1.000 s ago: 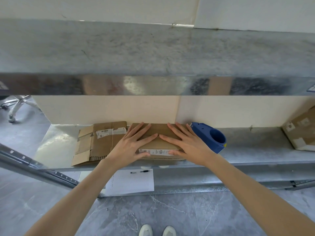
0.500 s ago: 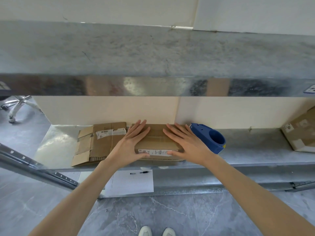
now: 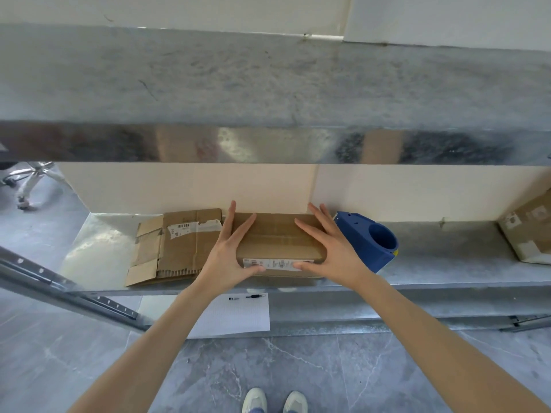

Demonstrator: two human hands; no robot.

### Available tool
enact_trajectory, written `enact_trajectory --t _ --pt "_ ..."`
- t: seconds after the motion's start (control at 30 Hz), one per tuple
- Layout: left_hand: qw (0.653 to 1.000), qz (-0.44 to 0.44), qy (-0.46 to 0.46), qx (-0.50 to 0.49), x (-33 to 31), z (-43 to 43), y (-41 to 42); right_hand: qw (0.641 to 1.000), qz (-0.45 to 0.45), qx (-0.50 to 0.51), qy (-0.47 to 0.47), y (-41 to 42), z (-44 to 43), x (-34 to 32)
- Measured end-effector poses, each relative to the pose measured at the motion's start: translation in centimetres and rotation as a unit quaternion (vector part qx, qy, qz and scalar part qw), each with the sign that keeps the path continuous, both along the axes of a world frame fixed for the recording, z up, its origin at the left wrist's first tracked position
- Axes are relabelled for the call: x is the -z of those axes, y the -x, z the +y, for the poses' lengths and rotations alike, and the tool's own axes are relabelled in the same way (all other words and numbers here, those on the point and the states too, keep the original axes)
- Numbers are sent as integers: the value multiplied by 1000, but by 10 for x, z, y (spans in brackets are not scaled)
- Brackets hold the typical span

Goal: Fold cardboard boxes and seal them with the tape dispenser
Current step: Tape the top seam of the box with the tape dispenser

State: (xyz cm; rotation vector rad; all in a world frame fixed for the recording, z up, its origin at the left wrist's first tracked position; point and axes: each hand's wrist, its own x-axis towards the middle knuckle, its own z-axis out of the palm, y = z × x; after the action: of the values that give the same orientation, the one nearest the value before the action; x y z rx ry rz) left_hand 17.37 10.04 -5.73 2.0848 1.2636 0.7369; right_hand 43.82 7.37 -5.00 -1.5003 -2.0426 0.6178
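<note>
A closed brown cardboard box [image 3: 277, 236] with a white label on its front face stands on the metal shelf [image 3: 447, 263]. My left hand [image 3: 226, 257] lies against its left end with straight fingers and the thumb on the front face. Mirroring it, my right hand [image 3: 337, 251] rests on the right end, fingers straight, thumb touching the label. A blue tape dispenser [image 3: 369, 242] sits just right of my right hand. Left of the box lies a flattened cardboard box [image 3: 179, 248].
An upper metal shelf [image 3: 268, 84] overhangs close above. Another cardboard box [image 3: 530, 231] sits at the far right of the shelf. A sheet of paper with a pen [image 3: 235, 314] lies on the lower level. A chair base [image 3: 32, 180] stands at the far left.
Both hands have slid apart from the middle of the box top to its two ends. Their thumbs now reach down onto the front face.
</note>
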Motion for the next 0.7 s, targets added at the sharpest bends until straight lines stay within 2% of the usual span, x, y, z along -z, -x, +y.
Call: enact_trajectory --t 0.23,0.33,0.5,0.7 --pt "997 -60 28 -27 2 -2 -4 999 36 35 9 3 -3 1" --pt "999 -25 11 -24 5 2 -1 998 7 19 52 0 -2 -6" --pt "995 60 -45 -64 1 7 5 987 -131 -37 87 -13 6 -20" --pt "988 40 -76 -129 0 23 10 986 -110 -50 113 -17 -2 -29"
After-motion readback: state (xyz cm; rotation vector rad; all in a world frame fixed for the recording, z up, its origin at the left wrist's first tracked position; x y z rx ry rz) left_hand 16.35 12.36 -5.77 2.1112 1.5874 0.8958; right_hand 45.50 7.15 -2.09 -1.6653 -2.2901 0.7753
